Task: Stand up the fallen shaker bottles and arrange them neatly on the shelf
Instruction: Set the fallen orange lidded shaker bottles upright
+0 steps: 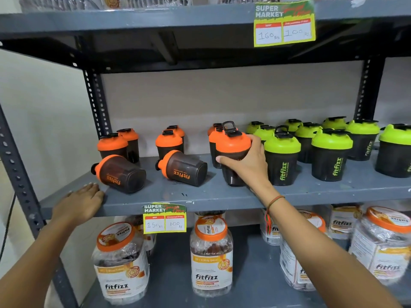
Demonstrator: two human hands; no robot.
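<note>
The right hand (246, 167) holds an orange shaker (233, 152) upright beside green shakers (282, 158); a careless nudge could topple them, while the left hand (82, 201) lies flat, empty.

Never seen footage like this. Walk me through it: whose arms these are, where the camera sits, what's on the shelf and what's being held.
There is no machine here. A person wears a camera on the head, looking forward and down, so both arms reach into the picture from below.

The right hand has its grip on an upright orange shaker standing on the grey shelf. The left hand rests flat on the shelf's front edge, holding nothing.

Two fallen shakers lie on their sides. Other orange ones stand behind them; green shakers stand to the right. A price tag hangs from the edge, and jars fill the shelf below.
</note>
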